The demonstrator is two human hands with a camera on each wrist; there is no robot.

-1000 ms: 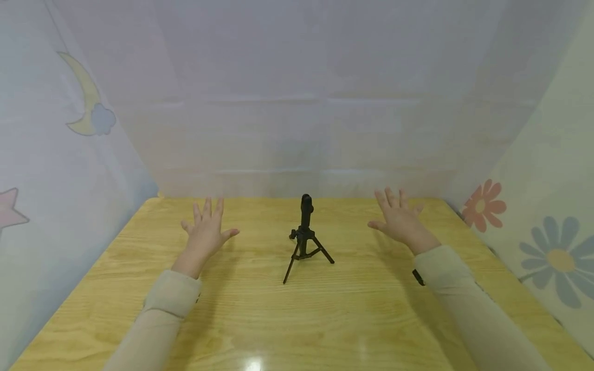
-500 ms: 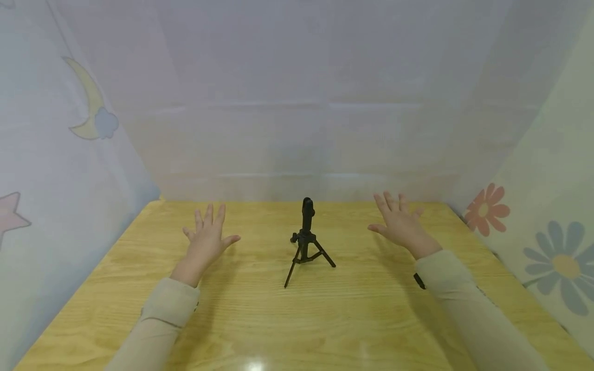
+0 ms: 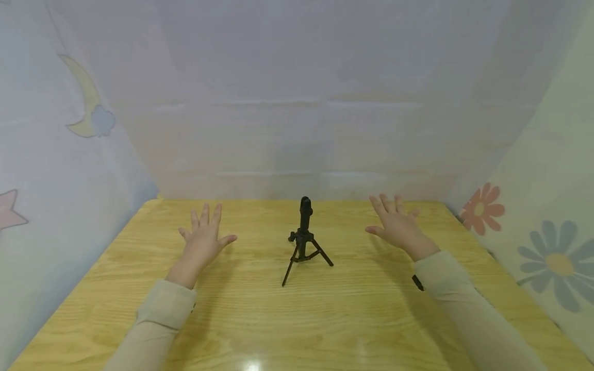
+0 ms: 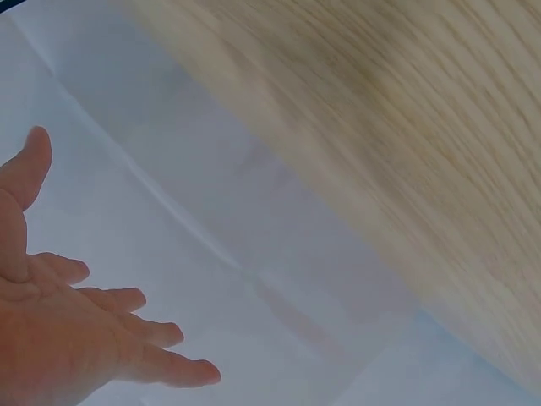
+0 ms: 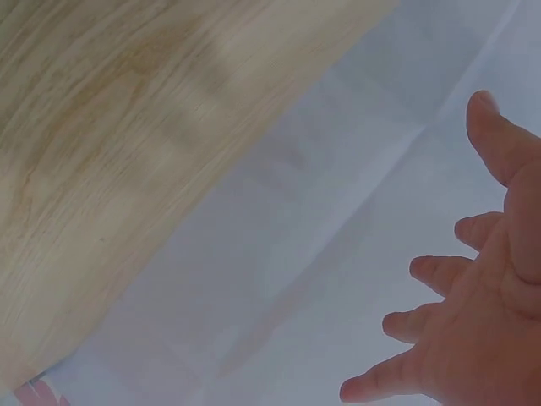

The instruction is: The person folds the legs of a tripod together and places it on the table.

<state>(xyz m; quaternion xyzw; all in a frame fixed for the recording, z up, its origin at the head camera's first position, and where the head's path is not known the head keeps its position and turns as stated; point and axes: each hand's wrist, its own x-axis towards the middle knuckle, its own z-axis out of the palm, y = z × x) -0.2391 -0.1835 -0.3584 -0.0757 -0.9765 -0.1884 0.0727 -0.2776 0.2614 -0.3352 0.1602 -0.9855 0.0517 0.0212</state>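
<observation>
Tripod (image 3: 303,238), black, one: upright on the wooden table (image 3: 260,319), nothing holding it. Remaining entries by descending size.

Cloth wall (image 3: 250,139): pale, creased, behind the table and along both sides; printed with a blue flower (image 3: 560,264) at right, a moon (image 3: 91,95) at left.

Table: yellowish, grained, shadowed beneath both arms.

Sleeves, pair: pale, cuffed, reaching in from the near side; left sleeve (image 3: 164,309), right sleeve (image 3: 464,299).

Hands, pair: left hand (image 3: 202,245) and right hand (image 3: 400,228), both released, fingers spread, apparently raised above the wood, grasping nothing.

Placing: the tripod stands between the hands, rightward of the left, leftward of the right, apart from each. Its long axis runs vertical, crosswise to the line joining them. Neither hand looks plainly nearer to me.

Legs (image 3: 291,267): thin, splayed; two show clearly, a third I cannot make out.

Knob (image 3: 292,236): small, black, jutting toward the left hand.
</observation>
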